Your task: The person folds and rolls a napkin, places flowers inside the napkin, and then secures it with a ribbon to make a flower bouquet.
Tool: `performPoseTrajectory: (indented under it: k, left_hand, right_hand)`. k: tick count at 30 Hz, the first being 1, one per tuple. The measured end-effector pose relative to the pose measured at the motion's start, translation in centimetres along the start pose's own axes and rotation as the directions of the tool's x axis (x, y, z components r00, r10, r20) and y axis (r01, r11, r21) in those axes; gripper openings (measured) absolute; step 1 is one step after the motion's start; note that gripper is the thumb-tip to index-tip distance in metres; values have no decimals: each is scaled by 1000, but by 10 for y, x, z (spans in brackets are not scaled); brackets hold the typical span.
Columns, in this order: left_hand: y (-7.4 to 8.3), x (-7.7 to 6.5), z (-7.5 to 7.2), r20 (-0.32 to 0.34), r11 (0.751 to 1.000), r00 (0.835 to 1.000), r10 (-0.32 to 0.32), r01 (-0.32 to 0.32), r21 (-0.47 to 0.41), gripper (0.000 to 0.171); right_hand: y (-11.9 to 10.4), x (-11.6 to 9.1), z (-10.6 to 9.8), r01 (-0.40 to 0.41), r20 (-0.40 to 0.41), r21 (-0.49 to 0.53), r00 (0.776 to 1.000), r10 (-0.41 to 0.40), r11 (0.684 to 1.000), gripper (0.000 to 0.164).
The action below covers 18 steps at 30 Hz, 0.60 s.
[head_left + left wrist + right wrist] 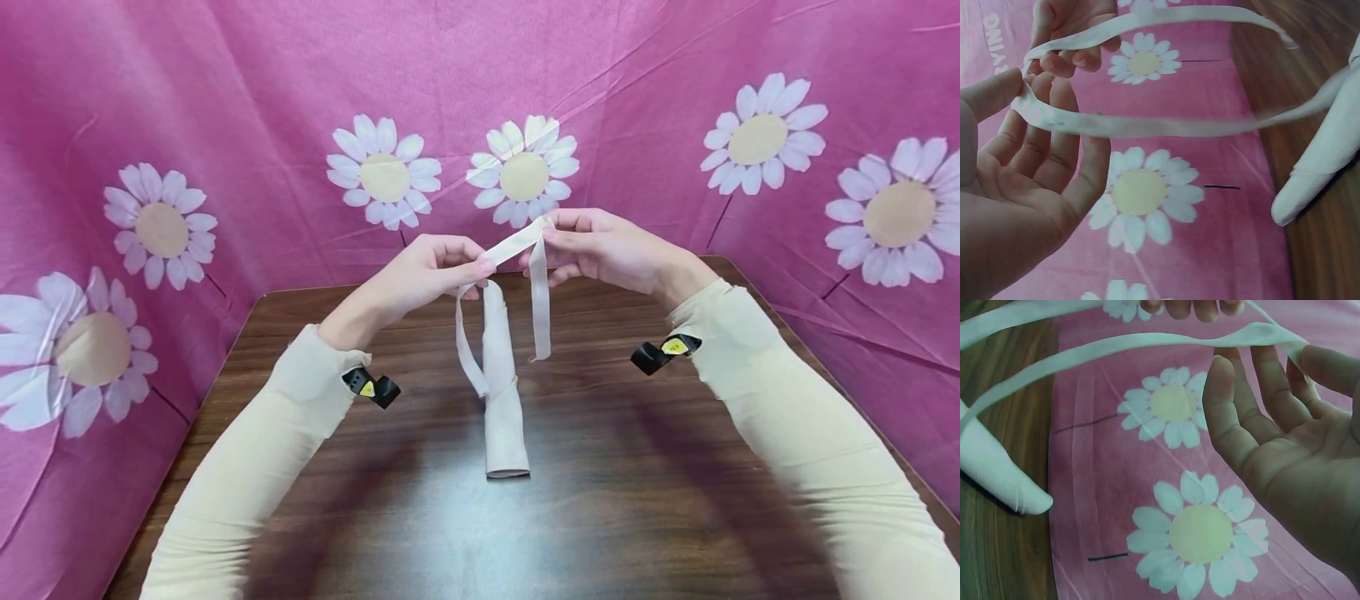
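Note:
A long cream fabric roll lies lengthwise on the table, its flat open end toward me and its narrower rounded end away. Over its far end, both hands hold up a white cloth strap. My left hand pinches the strap between thumb and fingertips, and one length droops from there to the side of the roll. Higher and to the right, my right hand pinches it too; a loose tail hangs below those fingers. Between the hands a short stretch of strap slants upward. In the left wrist view, the strap curves toward the roll.
The dark wood-grain table spreads under the arms. Behind it and at both sides hangs a pink cloth printed with white daisies. Black wrist straps stick out from the cream sleeves.

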<state>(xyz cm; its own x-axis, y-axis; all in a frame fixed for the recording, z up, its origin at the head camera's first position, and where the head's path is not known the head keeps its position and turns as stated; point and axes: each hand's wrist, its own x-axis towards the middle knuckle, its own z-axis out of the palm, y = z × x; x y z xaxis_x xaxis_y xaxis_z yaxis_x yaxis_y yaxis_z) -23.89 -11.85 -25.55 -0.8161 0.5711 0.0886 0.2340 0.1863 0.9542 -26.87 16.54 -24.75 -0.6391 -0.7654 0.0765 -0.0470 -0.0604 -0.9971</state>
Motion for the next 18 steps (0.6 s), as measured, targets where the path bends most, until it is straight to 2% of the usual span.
performPoseTrajectory:
  k: [4, 11, 18]
  left_hand:
    - [9, -2, -3, -24, 999, 1000, 4, -3, 53, 15]
    - [13, -2, -3, -42, 998, 999, -1, 3, 66, 14]
    - [9, -3, -7, -71, 998, 997, -2, 6, 59, 12]
  right_hand:
    - [-1, 2, 4, 20, 12, 70, 1000, -21, 997, 21]
    - [5, 7, 12, 37, 21, 223, 999, -42, 974, 18]
    - [15, 6, 10, -32, 21, 266, 999, 28, 963, 18]
